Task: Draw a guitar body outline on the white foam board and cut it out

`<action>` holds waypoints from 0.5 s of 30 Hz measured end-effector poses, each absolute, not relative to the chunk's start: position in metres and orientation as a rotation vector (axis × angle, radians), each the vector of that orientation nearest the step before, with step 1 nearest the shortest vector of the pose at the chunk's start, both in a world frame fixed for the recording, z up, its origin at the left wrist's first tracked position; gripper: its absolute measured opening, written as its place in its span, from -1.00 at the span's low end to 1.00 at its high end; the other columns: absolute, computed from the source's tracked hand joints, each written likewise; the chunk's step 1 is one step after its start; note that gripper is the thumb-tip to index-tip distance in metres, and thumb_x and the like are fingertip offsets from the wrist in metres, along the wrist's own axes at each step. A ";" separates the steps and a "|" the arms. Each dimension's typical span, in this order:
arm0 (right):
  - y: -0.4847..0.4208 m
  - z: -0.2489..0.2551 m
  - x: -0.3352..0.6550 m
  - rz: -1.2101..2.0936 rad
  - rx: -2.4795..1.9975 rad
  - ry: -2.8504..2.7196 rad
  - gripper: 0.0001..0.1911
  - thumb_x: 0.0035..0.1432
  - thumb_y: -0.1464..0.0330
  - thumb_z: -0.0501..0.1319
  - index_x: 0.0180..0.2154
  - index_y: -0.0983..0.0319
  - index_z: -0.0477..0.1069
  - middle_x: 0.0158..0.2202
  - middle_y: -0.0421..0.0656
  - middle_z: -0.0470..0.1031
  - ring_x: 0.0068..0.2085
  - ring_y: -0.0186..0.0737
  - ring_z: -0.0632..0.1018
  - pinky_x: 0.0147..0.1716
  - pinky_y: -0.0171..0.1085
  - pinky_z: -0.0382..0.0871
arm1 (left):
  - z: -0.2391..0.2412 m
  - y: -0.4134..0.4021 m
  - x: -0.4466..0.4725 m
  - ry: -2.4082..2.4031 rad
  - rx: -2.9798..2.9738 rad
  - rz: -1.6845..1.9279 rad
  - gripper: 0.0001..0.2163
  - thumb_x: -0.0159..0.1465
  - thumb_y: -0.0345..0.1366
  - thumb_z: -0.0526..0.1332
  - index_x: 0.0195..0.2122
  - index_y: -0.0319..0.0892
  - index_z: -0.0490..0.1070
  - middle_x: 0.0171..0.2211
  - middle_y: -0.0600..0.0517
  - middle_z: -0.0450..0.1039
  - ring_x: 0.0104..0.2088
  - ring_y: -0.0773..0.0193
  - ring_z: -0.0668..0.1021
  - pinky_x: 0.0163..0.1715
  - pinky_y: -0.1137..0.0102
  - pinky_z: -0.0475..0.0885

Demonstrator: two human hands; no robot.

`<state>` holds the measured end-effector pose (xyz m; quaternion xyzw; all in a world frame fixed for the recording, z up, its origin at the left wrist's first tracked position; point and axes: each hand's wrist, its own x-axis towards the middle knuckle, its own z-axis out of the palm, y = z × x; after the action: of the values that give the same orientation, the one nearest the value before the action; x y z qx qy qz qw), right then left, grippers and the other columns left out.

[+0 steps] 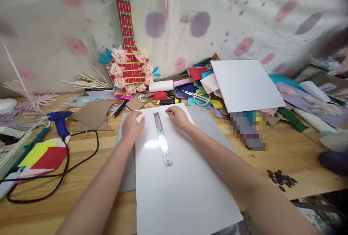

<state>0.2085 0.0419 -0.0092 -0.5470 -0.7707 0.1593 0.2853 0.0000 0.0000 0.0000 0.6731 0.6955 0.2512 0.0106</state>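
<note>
White board (187, 195) lies flat at the centre of the work area, on a grey mat (128, 177) set on a wooden table (307, 159). Its near end runs out of view at the bottom. A steel ruler (162, 139) rests on the board's far half, lengthwise and slightly skewed.

Left hand (132, 128): positioned at the board's left edge, near the far corner; fingers bent, thumb parted from them. Whether it grips the edge cannot be told.

Right hand (178, 117): positioned over the far part of the board, to the right of the ruler and apart from it; thumb and fingertips drawn together. Whether anything is pinched between them cannot be told.

Beyond the far edge: a yellow-and-black cutter (168, 101), a tape roll (142, 98) and scissors (200, 98). Behind these, a red guitar-shaped piece (129, 69) with pale pink flowers stands upright before a patterned sheet (274, 42).

Left side: a blue glue gun (59, 122) with a looped black cord (66, 166), beside brown cardboard (94, 116).

Right side: a second white panel (247, 86) lies tilted on coloured scraps (197, 73); small dark pieces (281, 179) are grouped nearer the table's front.
</note>
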 end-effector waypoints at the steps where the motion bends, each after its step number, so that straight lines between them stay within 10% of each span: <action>1: 0.037 -0.012 0.211 0.456 -1.484 -2.038 -0.81 0.17 0.41 0.07 -0.27 0.25 0.45 -0.23 -0.11 0.50 -0.17 -0.22 0.44 -0.18 -0.30 0.22 | 0.003 0.007 -0.014 2.280 2.053 0.747 -0.77 0.21 -0.25 0.08 -0.14 -0.18 0.36 -0.14 -0.11 0.42 -0.09 0.12 0.45 -0.09 0.29 0.33; 7: 0.024 -0.026 0.218 0.513 -1.616 -1.960 -0.77 0.20 0.38 0.01 -0.22 0.20 0.42 -0.23 -0.15 0.52 -0.25 -0.26 0.47 -0.29 -0.30 0.22 | 0.010 0.034 -0.069 2.631 1.976 0.284 -0.60 0.21 -0.21 0.12 -0.06 -0.46 0.26 -0.07 -0.39 0.34 0.01 -0.13 0.37 -0.08 0.14 0.28; 15: 0.022 -0.028 0.218 0.463 -1.559 -2.055 -0.77 0.17 0.38 0.00 -0.26 0.17 0.42 -0.24 -0.18 0.52 -0.25 -0.26 0.46 -0.30 -0.29 0.19 | 0.004 0.050 -0.085 2.601 1.715 0.142 -0.82 0.18 -0.32 0.15 -0.25 -0.33 0.36 -0.11 -0.34 0.40 -0.03 -0.14 0.42 -0.20 0.14 0.33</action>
<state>0.2178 0.0223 -0.0279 -0.5748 -0.7578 0.1708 0.2573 -0.0846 0.0503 0.0042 0.5497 0.8340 0.0457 0.0114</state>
